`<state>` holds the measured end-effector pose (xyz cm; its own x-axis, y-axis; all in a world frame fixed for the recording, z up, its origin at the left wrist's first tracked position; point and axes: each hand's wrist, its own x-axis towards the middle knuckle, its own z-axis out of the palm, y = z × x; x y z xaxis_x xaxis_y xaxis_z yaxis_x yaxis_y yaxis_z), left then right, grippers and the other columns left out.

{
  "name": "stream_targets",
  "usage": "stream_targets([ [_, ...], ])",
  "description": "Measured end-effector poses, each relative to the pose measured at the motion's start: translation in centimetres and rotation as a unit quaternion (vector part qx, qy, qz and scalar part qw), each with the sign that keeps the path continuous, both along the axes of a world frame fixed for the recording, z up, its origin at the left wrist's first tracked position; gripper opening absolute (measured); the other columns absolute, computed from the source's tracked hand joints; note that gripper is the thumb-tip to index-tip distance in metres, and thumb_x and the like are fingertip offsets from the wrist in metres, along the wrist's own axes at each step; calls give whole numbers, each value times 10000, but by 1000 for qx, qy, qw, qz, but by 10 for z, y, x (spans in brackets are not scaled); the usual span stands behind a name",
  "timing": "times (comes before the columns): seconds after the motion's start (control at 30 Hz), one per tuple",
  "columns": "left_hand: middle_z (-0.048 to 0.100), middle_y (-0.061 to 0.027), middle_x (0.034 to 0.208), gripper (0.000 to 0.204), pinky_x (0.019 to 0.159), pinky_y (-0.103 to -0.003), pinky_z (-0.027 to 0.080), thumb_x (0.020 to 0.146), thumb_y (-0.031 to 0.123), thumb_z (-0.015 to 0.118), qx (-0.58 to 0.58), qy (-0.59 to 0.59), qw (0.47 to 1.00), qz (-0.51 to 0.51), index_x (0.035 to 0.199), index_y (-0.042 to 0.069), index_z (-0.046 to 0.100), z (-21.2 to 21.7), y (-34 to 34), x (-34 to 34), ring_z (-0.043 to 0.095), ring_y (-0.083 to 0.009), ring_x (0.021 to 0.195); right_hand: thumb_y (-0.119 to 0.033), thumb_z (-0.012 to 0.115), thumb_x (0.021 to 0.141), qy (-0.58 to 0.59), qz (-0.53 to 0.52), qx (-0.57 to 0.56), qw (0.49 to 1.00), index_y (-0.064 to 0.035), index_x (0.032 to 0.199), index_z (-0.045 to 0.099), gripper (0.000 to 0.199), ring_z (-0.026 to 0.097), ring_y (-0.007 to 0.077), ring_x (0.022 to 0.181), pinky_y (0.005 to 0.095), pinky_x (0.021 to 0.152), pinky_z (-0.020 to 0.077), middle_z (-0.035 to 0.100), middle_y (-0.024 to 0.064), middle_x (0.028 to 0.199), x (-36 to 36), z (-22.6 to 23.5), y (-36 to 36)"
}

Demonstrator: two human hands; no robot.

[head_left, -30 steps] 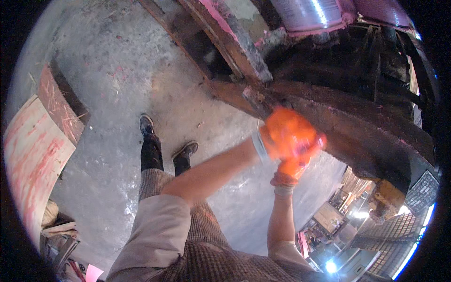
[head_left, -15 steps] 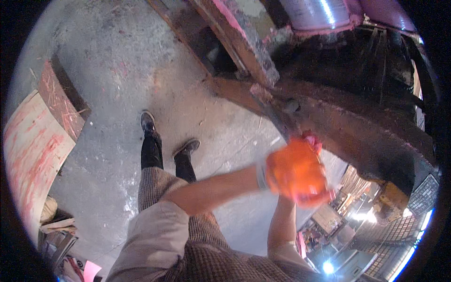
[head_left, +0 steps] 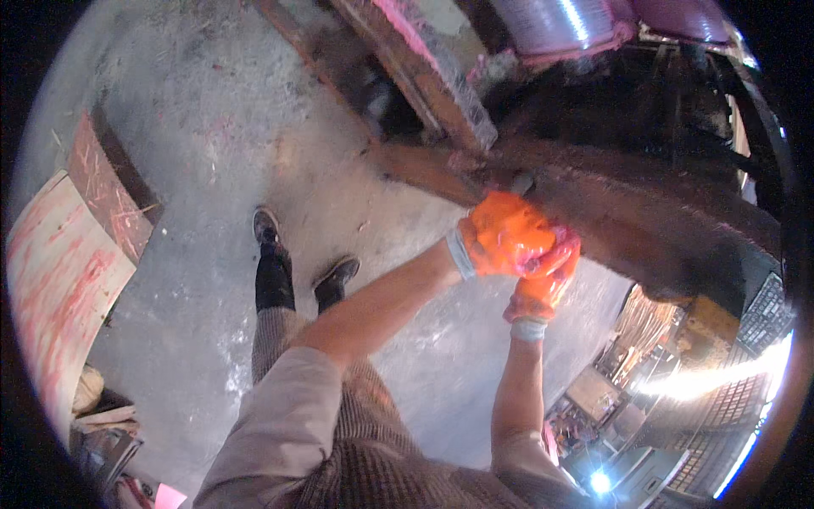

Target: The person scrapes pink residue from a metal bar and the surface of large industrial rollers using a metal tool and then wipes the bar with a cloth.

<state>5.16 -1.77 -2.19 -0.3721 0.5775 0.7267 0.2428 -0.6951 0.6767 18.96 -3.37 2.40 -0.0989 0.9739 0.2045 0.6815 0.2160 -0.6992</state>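
Note:
Both my hands are in orange gloves smeared with pink, pressed close together just below a rusty metal beam (head_left: 627, 216). My left hand (head_left: 502, 236) is closed, its back toward me, at the beam's near edge. Against its right side sits my right hand (head_left: 547, 280), fingers curled in and also closed. Whatever they grip is hidden by the gloves. A round metal end (head_left: 522, 182) shows on the beam just above my left hand.
Large purple-pink rollers (head_left: 555, 25) sit at the top right in a dark frame. A pink-stained board (head_left: 64, 288) leans at the left. Sticks (head_left: 646, 327) and a bright lamp (head_left: 600, 483) are at the lower right. Grey concrete floor (head_left: 195, 170) lies around my feet.
My left hand has moved up and slightly left, toward the beam. My right hand, mostly covered before, now shows beside it. The left glove's motion blur has gone.

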Motion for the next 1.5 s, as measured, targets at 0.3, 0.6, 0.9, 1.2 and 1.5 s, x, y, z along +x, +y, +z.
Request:
stream_targets([
  [0.3, 663, -99, 847, 185, 699, -469, 442, 902, 325, 714, -69, 84, 983, -149, 866, 146, 685, 39, -15, -27, 618, -318, 770, -229, 561, 1014, 70, -53, -5, 996, -41, 1068, 590, 198, 572, 170, 891, 321, 790, 475, 613, 42, 974, 6, -9, -6],
  [0.6, 679, -63, 935, 167, 849, -462, 508, 837, 339, 712, -17, -36, 997, -64, 879, 179, 687, 5, -36, 107, 663, -286, 903, -276, 529, 1032, 57, -107, -60, 991, -62, 1033, 599, 226, 524, 98, 773, 271, 643, 446, 590, 10, 911, -11, 8, -3],
  [0.9, 682, -67, 933, 119, 747, -457, 498, 896, 285, 653, -35, 69, 996, -46, 947, 185, 690, -18, 1, 11, 660, -263, 917, -289, 533, 1042, 155, -122, -101, 975, -97, 1087, 591, 205, 511, 73, 744, 244, 615, 416, 575, -28, 892, -17, 5, 4],
  [1.2, 537, -26, 664, 279, 565, -414, 454, 789, 291, 760, -11, 151, 988, -1, 643, 155, 565, -27, 20, -6, 571, -258, 614, -267, 488, 1049, 70, -107, -123, 984, -86, 1003, 575, 206, 522, 64, 690, 228, 585, 415, 581, -18, 841, -16, 13, 0],
  [1.5, 669, -34, 884, 170, 568, -328, 529, 979, 274, 623, -26, -418, 908, -11, 1077, 135, 627, -63, 33, -89, 646, -159, 726, -212, 528, 1022, 62, -153, -180, 970, -57, 1012, 615, 178, 572, 184, 794, 352, 745, 469, 614, 78, 818, -11, 19, -5],
])
